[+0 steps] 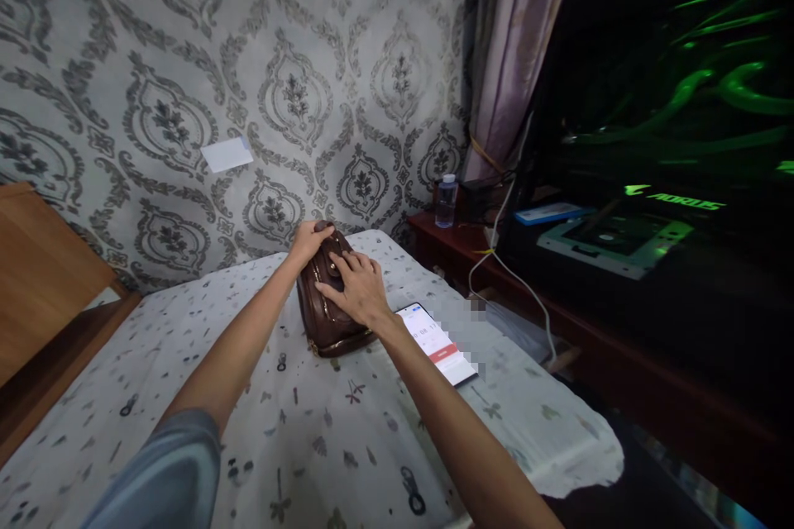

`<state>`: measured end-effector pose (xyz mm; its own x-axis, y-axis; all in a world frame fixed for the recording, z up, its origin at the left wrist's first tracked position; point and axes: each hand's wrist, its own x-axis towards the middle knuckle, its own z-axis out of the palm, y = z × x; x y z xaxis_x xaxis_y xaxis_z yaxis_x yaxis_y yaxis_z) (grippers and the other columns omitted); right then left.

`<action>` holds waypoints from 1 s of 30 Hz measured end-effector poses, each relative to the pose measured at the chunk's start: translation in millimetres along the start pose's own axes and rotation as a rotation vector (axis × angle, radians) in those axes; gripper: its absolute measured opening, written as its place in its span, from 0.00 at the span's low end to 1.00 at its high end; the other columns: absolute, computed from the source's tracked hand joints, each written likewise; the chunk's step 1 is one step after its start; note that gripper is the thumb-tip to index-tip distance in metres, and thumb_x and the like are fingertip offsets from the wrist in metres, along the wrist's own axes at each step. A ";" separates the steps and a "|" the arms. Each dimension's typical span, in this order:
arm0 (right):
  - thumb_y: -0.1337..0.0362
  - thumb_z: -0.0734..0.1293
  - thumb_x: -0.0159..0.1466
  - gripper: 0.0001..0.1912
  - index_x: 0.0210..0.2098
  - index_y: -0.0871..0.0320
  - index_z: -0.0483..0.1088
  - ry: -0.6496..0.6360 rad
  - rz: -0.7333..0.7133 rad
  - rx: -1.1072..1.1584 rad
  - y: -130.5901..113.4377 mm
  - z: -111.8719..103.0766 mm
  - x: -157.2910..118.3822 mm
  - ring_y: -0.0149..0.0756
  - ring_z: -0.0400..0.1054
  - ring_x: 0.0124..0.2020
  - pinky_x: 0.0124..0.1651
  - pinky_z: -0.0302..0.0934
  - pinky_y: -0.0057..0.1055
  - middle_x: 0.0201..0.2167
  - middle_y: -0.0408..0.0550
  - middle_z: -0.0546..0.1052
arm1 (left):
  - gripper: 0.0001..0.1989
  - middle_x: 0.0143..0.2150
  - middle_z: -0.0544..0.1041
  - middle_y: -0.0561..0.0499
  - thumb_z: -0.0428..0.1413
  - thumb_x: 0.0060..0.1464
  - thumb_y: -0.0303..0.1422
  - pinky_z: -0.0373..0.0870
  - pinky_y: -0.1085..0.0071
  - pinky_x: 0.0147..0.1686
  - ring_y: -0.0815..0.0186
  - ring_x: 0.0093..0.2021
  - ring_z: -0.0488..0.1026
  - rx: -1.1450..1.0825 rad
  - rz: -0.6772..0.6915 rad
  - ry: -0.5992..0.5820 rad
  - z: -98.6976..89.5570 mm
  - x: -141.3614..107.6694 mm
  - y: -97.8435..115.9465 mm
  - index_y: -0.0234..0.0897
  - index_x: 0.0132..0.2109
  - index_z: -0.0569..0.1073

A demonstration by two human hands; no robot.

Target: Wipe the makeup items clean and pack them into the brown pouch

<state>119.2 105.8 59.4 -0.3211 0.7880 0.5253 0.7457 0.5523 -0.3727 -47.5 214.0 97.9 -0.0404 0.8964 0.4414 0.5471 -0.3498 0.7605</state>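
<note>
A dark brown leather bag with gold-coloured zips lies on the patterned bedsheet, in the middle of the head view. My left hand grips the bag's far top end, its thumb over the edge and the other fingers mostly hidden behind. Across the bag's front rests my right hand, fingers spread, touching the leather near a small gold-coloured fitting. Just right of the bag, partly behind my right forearm, a phone with a lit white screen and a red bar lies face up.
At the left stands a wooden board. A clear bottle is on the dark red furniture at the right, with white cables hanging down. Beside it sits a dark computer case lit green. Patterned wallpaper rises behind the bed.
</note>
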 end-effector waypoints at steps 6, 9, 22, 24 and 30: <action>0.46 0.59 0.70 0.32 0.67 0.58 0.61 0.108 0.032 -0.021 -7.0 14.3 -16.3 0.52 0.54 0.68 0.66 0.47 0.55 0.67 0.59 0.66 | 0.14 0.23 0.72 0.54 0.59 0.48 0.41 0.59 0.72 0.29 0.68 0.27 0.65 0.033 0.035 -0.035 -2.9 -4.4 -0.4 0.34 0.25 0.76; 0.46 0.59 0.70 0.32 0.67 0.58 0.61 0.116 0.037 -0.021 -8.4 15.9 -17.8 0.52 0.55 0.68 0.67 0.47 0.55 0.67 0.58 0.66 | 0.15 0.23 0.72 0.54 0.59 0.49 0.42 0.60 0.72 0.29 0.68 0.27 0.66 0.032 0.048 -0.066 -4.9 -8.1 0.0 0.34 0.27 0.76; 0.50 0.60 0.70 0.30 0.66 0.58 0.62 0.168 0.083 0.076 -8.8 21.8 -33.6 0.50 0.51 0.70 0.67 0.48 0.54 0.69 0.57 0.63 | 0.05 0.22 0.71 0.56 0.59 0.44 0.33 0.62 0.71 0.32 0.66 0.28 0.67 0.190 0.031 -0.028 -48.2 -9.7 -9.1 0.35 0.28 0.75; 0.50 0.60 0.70 0.30 0.66 0.58 0.62 0.170 0.080 0.079 -8.2 22.8 -34.2 0.50 0.51 0.70 0.67 0.48 0.54 0.69 0.57 0.64 | 0.04 0.20 0.68 0.57 0.58 0.43 0.32 0.59 0.71 0.31 0.66 0.26 0.65 0.248 0.020 -0.004 -54.6 -13.0 -11.1 0.36 0.25 0.74; 0.50 0.59 0.70 0.29 0.66 0.58 0.62 0.171 0.081 0.096 -8.2 23.1 -33.1 0.51 0.50 0.70 0.67 0.47 0.53 0.69 0.57 0.63 | 0.06 0.20 0.69 0.54 0.59 0.45 0.28 0.58 0.69 0.33 0.62 0.29 0.67 0.385 0.030 0.025 -57.4 -19.9 -3.7 0.39 0.22 0.73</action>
<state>110.3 81.4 27.4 -0.1525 0.7780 0.6095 0.7033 0.5187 -0.4861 -96.7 181.8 113.6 -0.0372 0.8789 0.4756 0.8218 -0.2439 0.5149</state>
